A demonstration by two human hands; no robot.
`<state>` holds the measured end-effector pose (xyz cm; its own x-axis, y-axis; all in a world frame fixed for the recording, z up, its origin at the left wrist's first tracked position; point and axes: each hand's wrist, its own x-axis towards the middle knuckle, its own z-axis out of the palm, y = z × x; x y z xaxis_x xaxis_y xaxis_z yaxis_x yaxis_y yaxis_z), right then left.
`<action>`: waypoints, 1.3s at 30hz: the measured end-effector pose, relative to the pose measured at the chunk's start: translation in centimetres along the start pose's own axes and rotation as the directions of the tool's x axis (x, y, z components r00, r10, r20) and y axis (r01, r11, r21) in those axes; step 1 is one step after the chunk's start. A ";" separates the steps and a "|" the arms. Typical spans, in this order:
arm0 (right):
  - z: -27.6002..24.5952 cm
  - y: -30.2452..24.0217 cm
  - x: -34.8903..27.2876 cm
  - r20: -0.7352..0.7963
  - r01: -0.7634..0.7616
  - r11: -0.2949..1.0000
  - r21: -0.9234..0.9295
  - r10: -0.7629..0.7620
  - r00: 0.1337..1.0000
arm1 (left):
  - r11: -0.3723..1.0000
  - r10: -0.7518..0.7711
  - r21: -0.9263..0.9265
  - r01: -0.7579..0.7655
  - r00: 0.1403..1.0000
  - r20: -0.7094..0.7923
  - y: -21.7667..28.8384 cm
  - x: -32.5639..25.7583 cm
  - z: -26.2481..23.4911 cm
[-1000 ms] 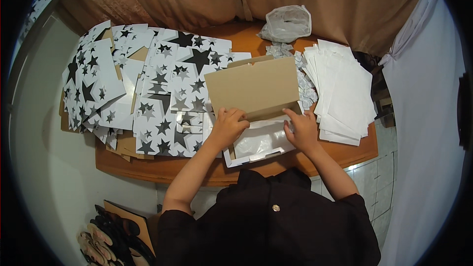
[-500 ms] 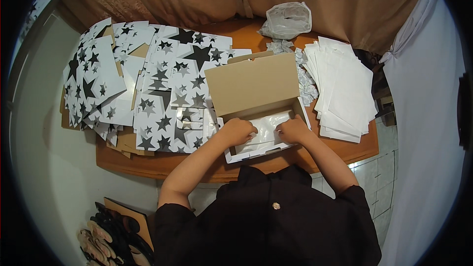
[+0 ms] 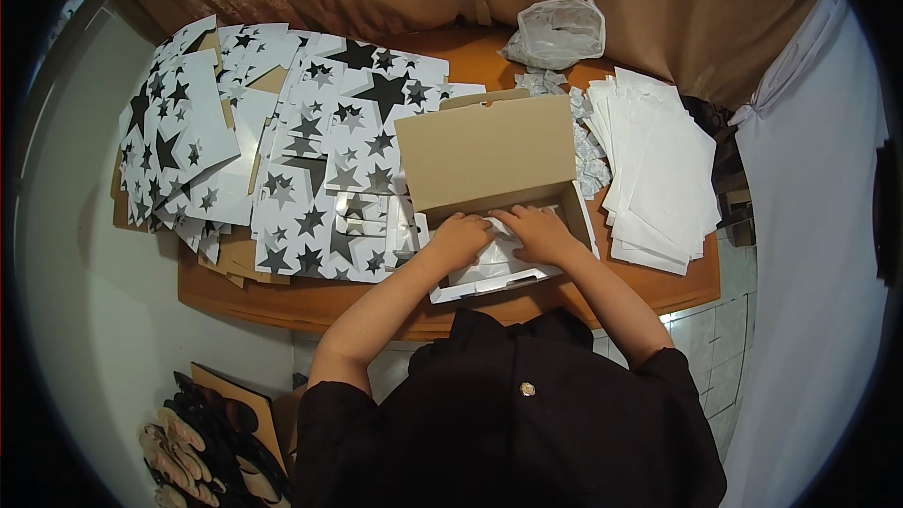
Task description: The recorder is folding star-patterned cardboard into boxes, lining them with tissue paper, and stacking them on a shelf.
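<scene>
On the table in front of me stands a small cardboard box [image 3: 487,152], its brown-lined lid raised at the back. A thin, shiny white sheet [image 3: 493,261] lies rumpled inside it. My left hand [image 3: 461,239] is in the left part of the box, fingers bent over the sheet and closed on its edge. Close beside it, my right hand [image 3: 536,233] rests on the sheet with its fingers apart, reaching toward the left hand. The fingertips of both hands are partly hidden by the sheet.
Flat white cardboard pieces with black and grey stars [image 3: 310,165] cover the table's left side. On the right lies a pile of white sheets [image 3: 663,169]. Small silvery packets [image 3: 591,165] and a clear plastic bag [image 3: 562,35] sit behind the box. Shoes [image 3: 202,447] stand lower left.
Both hands have moved inward and a little away from me, from the sheet's two sides to its middle. My right hand's fingers have spread. The sheet is now bunched between the hands.
</scene>
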<state>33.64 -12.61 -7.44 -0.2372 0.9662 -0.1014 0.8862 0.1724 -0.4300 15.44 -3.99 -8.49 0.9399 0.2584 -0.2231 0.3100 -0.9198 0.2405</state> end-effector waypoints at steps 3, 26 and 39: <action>-0.1 0.2 -0.1 -0.008 -0.009 0.999 -0.043 0.009 1.000 | 0.993 0.035 0.115 -0.025 0.995 -0.091 -0.2 -0.7 -0.4; -4.0 5.3 0.6 -0.425 0.374 0.232 0.898 0.681 0.597 | -0.103 -0.755 -0.653 -0.751 0.486 -0.441 -7.5 -1.6 1.2; 0.2 2.2 -10.2 -0.578 0.225 0.628 0.745 0.441 0.687 | 0.524 -0.775 -0.747 -0.409 0.133 -0.617 4.6 -7.0 3.9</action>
<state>37.92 -22.10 -7.57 0.4577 0.8504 0.2595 0.2064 0.1823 -0.9613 9.76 -11.15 -9.52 -0.0267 0.9299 0.3669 -0.1153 -0.3674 0.9229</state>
